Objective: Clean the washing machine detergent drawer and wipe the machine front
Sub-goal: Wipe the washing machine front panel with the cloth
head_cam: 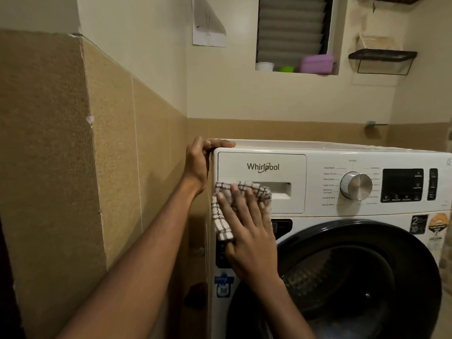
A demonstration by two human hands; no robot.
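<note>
The checked grey-and-white cloth (241, 204) is pressed flat-handed by the right hand (247, 228) against the white closed detergent drawer (261, 183); the left hand (199, 162), its grip closed on the white washing machine (330, 214) corner beside that drawer, steadies it; the cloth could snag in the drawer's recess.

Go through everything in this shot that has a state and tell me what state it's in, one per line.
Detergent drawer: shut, flush with the panel.
Checked cloth: pressed flat against the machine front, over the drawer's lower left.
Right hand: open, palm flat on the cloth.
Left hand: gripping the machine's top left corner.
Display: dark.
Door: cannot tell whether latched.
Wall shelf: looks bare.
</note>
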